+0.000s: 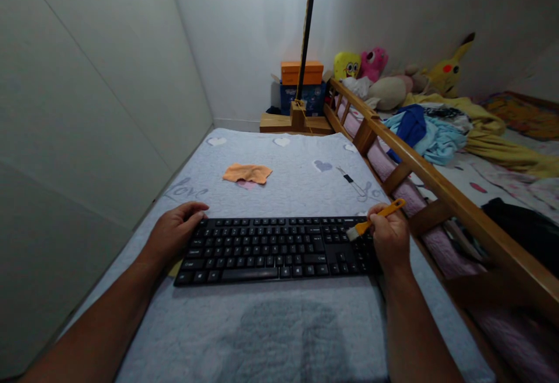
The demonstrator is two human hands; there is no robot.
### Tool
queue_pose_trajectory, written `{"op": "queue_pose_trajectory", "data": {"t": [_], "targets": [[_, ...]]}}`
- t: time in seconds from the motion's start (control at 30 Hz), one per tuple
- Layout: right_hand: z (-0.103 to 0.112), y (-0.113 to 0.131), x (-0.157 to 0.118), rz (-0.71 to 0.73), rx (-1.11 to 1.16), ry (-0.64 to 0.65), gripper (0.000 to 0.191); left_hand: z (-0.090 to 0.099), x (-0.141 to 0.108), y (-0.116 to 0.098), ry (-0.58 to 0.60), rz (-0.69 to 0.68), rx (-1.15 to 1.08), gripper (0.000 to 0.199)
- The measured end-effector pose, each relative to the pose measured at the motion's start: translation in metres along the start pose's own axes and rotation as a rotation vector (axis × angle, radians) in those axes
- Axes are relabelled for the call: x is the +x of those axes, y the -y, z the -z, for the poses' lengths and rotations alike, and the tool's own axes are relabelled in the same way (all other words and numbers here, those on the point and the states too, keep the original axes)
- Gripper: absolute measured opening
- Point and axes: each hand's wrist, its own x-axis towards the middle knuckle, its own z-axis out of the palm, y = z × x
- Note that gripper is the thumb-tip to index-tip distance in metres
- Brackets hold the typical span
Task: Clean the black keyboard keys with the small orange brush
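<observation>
A black computer keyboard [262, 249] lies across the bed in front of me. My left hand [177, 229] is closed on its upper left corner, thumb and fingers at the edge. Between the thumb and fingers of my right hand [390, 234] is a small brush [384, 211] with an orange-yellow handle. Its pale bristles point down and left, at the keys left of the number pad; whether they touch the keys I cannot tell. The right hand covers part of the keyboard's right end.
An orange cloth [247, 173] and a thin metal tool with a black band [348, 178] lie beyond the keyboard on the grey quilted cover [297, 197]. A wooden rail [419, 159] borders the right side, with plush toys and clothes behind. A wall [87, 109] rises at left.
</observation>
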Motion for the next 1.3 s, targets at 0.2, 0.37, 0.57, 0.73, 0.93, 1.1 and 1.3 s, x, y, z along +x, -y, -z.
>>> {"op": "queue_pose_trajectory", "data": {"t": [0.2,0.37,0.57,0.73,0.93,1.1,1.3], "targets": [[-0.001,0.006,0.000,-0.009,-0.056,0.046,0.016,0.001,0.001,0.000,-0.005,-0.010,0.000,0.040],[-0.002,0.004,-0.001,-0.001,-0.066,0.068,0.015,0.001,0.000,-0.002,-0.004,-0.004,-0.009,0.041],[-0.003,-0.005,0.002,0.018,-0.081,0.059,0.019,0.000,0.000,-0.004,-0.009,0.006,-0.002,0.041],[-0.004,-0.008,0.003,0.034,-0.088,0.054,0.023,0.001,-0.001,-0.003,0.014,0.006,-0.023,0.042],[-0.002,-0.001,0.002,0.038,-0.082,-0.001,0.020,0.002,0.000,-0.002,0.011,0.008,-0.018,0.042],[-0.003,0.000,0.002,0.004,-0.083,0.013,0.017,0.002,-0.001,-0.003,0.006,0.005,-0.015,0.042],[-0.004,-0.003,0.003,0.023,-0.075,0.012,0.020,0.001,0.000,0.000,-0.005,-0.018,0.009,0.042]]}}
